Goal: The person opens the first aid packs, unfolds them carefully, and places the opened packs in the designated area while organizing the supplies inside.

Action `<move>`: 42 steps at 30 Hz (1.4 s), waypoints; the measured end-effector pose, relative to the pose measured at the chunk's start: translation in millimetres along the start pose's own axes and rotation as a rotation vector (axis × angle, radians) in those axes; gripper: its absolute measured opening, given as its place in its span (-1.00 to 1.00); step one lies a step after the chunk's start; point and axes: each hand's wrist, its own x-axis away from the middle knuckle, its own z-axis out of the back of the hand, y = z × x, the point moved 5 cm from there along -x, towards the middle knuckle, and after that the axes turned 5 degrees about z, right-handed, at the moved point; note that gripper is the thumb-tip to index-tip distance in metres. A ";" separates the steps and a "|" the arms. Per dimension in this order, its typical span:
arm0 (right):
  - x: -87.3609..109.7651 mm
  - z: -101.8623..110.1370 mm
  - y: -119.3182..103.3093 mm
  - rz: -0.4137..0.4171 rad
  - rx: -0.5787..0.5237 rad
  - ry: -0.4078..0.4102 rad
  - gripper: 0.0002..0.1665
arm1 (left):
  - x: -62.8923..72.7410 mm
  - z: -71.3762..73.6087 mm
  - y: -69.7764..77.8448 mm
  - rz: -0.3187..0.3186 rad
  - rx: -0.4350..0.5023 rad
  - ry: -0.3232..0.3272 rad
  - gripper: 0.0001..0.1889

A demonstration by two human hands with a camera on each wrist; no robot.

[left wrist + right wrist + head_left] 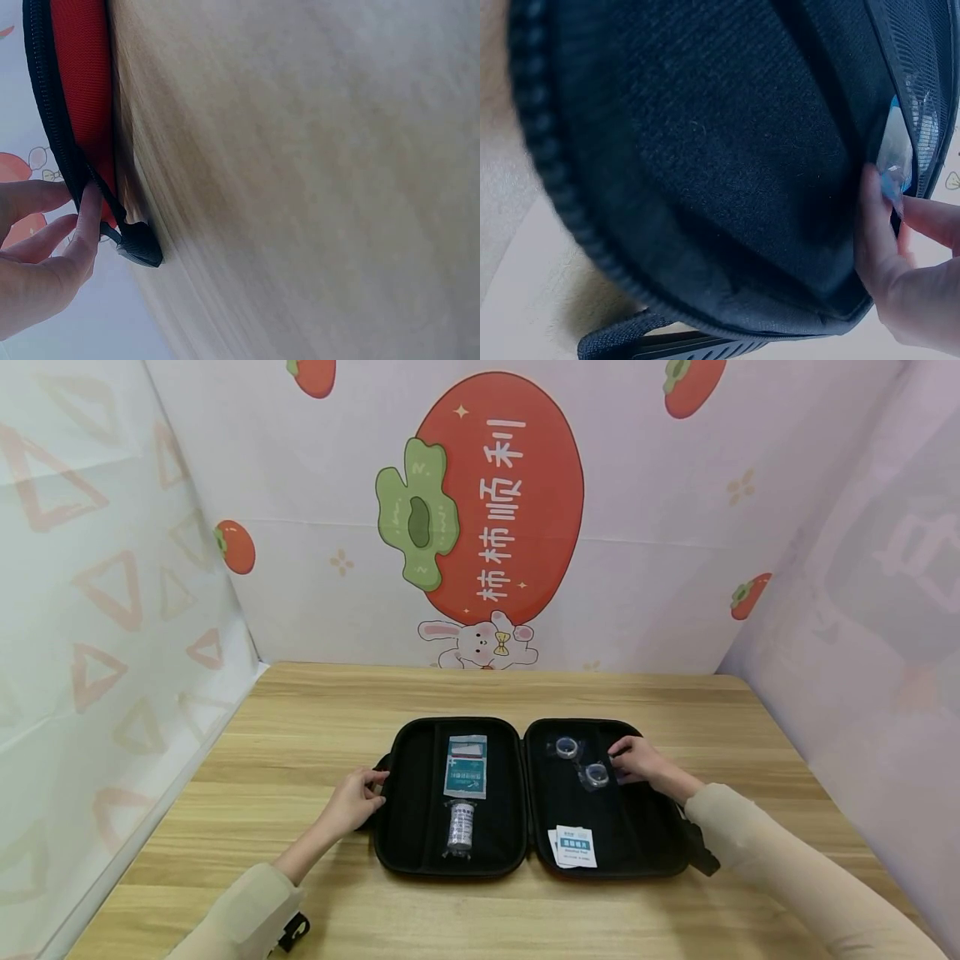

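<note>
A zip case point(408, 752) with a black lining lies spread open on the table; its outer shell point(79, 67) shows red in the left wrist view. My left hand point(358, 799) grips the zipped rim at the case's left side, fingers on both faces of it. Over the right half, my right hand point(639, 760) pinches a small clear-wrapped item point(895, 154), white and blue, at the edge of a mesh pocket point(915, 45). Its kind is hard to make out. Two wrapped tape rolls point(596, 775) lie just left of those fingers.
In the left half are a teal and white packet point(466, 768) and a wrapped bandage roll point(461, 827). White and teal pad sachets point(575, 847) lie at the right half's near edge. A black handle point(701, 852) sticks out at the right. A printed cloth point(637, 568) hangs behind the table.
</note>
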 end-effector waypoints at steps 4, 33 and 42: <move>-1.0 1.9 1.9 0.012 0.006 0.007 -0.83 | -0.1 -0.2 -0.3 0.004 -0.005 0.005 -0.60; -10.9 -4.9 2.8 -0.050 -0.071 0.013 -0.75 | -0.8 -0.4 0.0 -0.011 -0.006 0.009 -0.60; -14.5 -7.9 5.3 -0.053 -0.132 -0.014 -0.74 | -0.1 0.1 1.9 -0.010 -0.013 0.005 -0.60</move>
